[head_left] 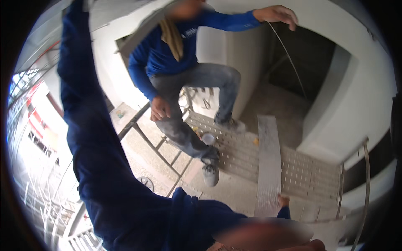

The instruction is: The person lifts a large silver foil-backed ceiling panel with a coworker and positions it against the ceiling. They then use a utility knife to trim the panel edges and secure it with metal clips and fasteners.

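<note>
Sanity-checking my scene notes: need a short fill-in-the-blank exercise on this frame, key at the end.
1. The co-worker in grey trousers wears a long-sleeved ____ shirt.
2. In the picture, the small, round pale tub is to the ____ of the long, flat grey board.
3. The person's right hand is at the board's ____ long edge, as pictured.

Missing words: blue; left; right.

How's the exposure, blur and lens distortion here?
In the head view, the left background blows out to white; the opening at upper right sinks into shadow; fisheye curvature seems to bow the pale board; blurred patches sit at top and bottom.
</note>
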The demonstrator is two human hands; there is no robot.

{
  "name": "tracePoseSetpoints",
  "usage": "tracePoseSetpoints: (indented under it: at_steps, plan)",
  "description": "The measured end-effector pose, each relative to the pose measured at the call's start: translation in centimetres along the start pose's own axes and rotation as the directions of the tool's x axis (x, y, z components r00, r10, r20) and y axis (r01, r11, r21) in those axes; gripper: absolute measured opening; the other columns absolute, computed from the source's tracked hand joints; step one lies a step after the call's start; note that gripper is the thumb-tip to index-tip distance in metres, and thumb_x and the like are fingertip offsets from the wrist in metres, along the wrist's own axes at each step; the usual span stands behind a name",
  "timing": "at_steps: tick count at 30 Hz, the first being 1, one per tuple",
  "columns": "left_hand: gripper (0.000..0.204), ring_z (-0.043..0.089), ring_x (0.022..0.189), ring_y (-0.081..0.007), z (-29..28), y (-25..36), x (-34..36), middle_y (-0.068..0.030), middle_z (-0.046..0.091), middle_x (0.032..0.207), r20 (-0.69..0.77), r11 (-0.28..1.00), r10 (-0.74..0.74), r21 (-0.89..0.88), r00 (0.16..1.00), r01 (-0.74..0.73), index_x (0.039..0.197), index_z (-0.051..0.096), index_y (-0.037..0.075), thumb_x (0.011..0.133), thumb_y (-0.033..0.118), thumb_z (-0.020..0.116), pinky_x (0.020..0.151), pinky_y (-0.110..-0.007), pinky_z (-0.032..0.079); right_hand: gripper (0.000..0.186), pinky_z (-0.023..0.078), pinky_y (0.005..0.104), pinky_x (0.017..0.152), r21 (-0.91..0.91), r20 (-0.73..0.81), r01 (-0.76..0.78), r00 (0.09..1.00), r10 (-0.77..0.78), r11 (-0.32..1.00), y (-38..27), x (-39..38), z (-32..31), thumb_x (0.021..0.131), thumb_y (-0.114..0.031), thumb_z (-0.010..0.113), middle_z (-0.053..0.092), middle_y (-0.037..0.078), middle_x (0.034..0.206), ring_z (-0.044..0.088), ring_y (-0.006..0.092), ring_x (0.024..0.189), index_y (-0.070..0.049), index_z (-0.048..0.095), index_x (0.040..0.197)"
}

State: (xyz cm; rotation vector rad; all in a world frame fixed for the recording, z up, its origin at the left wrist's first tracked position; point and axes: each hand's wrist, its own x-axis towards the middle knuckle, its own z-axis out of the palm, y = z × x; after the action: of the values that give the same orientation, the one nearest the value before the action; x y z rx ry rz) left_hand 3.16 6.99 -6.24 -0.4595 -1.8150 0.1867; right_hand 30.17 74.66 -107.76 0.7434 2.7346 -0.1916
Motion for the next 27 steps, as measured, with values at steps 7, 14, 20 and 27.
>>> tracePoseSetpoints:
  at_steps: [7,14,20,27]
  plan:
    - [0.04,0.063,0.127,-0.0326,-5.3,-2.5,-1.8,-0.0167,0.06,0.136,-0.082,0.984,-0.165,-0.086,0.983,0.158,0.139,0.055,-0.001,0.106,0.021,0.055,0.099,-0.04,0.056,0.039,0.051,0.0482,0.08,0.412,-0.058,0.045,0.998,-0.023,0.91,-1.3,-0.5,-0.9,0.088,-0.033,0.067,0.073,0.021,0.088,0.069,0.0366,0.083,0.006,0.074,0.09]
    - [0.04,0.062,0.128,-0.0326,-7.9,-1.4,-12.7,-0.0161,0.058,0.138,-0.285,0.658,-0.547,-0.727,0.787,0.194,0.142,0.052,-0.002,0.107,0.017,0.055,0.097,-0.039,0.059,0.021,0.048,0.0463,0.068,0.772,-0.355,0.178,0.917,0.181,0.611,-1.8,-3.4,-3.9,0.076,-0.009,0.078,0.067,0.017,0.075,0.063,0.0339,0.073,0.007,0.069,0.086]
    - [0.023,0.062,0.079,-0.0129,-5.3,8.3,-33.0,-0.0065,0.063,0.091,-0.24,0.309,-0.903,-0.939,0.356,0.151,0.112,0.062,0.0,0.106,0.022,0.06,0.07,-0.027,0.052,0.065,0.052,0.0483,0.098,0.471,-0.39,0.196,0.921,0.003,0.86,1.4,-5.6,-6.2,0.088,-0.049,0.075,0.068,0.03,0.124,0.065,0.0429,0.116,0.002,0.067,0.128]
    - [0.017,0.055,0.063,-0.0092,4.7,23.4,-46.9,-0.0023,0.06,0.077,0.473,-0.305,-0.846,-0.808,0.246,0.504,0.097,0.061,0.002,0.099,0.018,0.067,0.059,-0.025,0.044,0.049,0.054,0.0507,0.086,0.491,-0.416,0.191,0.909,0.036,0.85,3.1,-10.9,-11.8,0.088,-0.039,0.076,0.074,0.026,0.105,0.07,0.0443,0.098,0.001,0.073,0.115]
